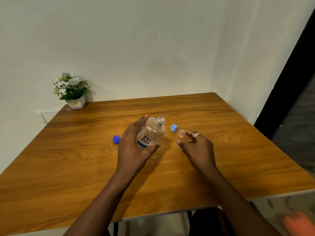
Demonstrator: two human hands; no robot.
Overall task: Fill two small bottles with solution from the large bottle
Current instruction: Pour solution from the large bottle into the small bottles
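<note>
Wooden table (221, 150) pushed into a white-walled corner, small potted plant (71, 90) with white flowers at the far-left corner of the top. Left hand (134, 147) wrapped around the large bottle (151, 133), fingers behind it and thumb across the front under the label; bottle is uncapped, clear, neck tilted away and slightly right, and I can't tell whether its base touches the table. Dark blue cap (116, 139) lies on the table just left of that hand. Right hand (196, 143) half-open, fingers curled loosely around a small bottle (181, 137) that stands upright and uncapped; fingertips look close to it but actual contact is unclear. Ring on one finger of that hand. Light blue cap (173, 128) sits open side up between the two bottles, slightly farther back. Only one small bottle visible.
</note>
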